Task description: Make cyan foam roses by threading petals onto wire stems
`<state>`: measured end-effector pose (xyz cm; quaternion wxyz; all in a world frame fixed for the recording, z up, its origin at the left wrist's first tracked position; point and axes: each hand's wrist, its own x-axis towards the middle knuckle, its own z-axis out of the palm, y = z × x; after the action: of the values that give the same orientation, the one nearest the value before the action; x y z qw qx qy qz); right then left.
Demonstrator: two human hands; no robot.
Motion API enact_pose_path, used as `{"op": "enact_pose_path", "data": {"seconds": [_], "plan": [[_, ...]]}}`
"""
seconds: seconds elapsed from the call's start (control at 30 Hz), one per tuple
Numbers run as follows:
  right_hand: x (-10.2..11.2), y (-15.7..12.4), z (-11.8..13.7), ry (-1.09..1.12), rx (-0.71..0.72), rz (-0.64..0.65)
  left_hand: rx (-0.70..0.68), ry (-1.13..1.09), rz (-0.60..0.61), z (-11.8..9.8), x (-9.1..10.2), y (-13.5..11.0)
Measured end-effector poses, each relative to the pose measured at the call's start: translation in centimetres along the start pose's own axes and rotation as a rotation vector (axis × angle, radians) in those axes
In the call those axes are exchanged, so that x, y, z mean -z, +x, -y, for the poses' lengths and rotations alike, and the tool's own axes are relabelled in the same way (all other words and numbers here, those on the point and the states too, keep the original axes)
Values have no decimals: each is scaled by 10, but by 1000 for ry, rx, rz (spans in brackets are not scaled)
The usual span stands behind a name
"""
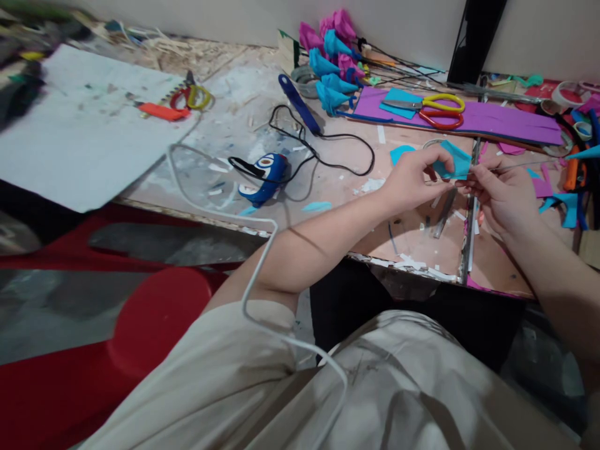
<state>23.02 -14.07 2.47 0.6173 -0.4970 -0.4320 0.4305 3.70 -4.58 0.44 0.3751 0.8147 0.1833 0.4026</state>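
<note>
Blue piece [452,159] is held just above the desk [337,187], near its front edge toward the right end. Left hand [412,178]: fingers pinched together on the piece's left side. Right hand [504,197]: fingers closed on its lower right corner, apparently together with a thin wire [520,166]. Judgement: keep the piece tight against the wire, both pinches steady, without creasing it.

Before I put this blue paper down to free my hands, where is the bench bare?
Bare bench lies between the glue gun and your left hand, below the black cord, and by the near edge below your right hand. The white board is mostly open too. Crowded: the purple sheet with scissors, the paper flowers, the right end.
</note>
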Motion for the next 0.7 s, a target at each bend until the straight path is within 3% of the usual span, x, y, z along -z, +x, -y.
{"op": "enact_pose_path", "data": {"seconds": [0.7], "plan": [[-3,-4,0,-45,37,-30,9,150,-66,-12,1,-4]]}}
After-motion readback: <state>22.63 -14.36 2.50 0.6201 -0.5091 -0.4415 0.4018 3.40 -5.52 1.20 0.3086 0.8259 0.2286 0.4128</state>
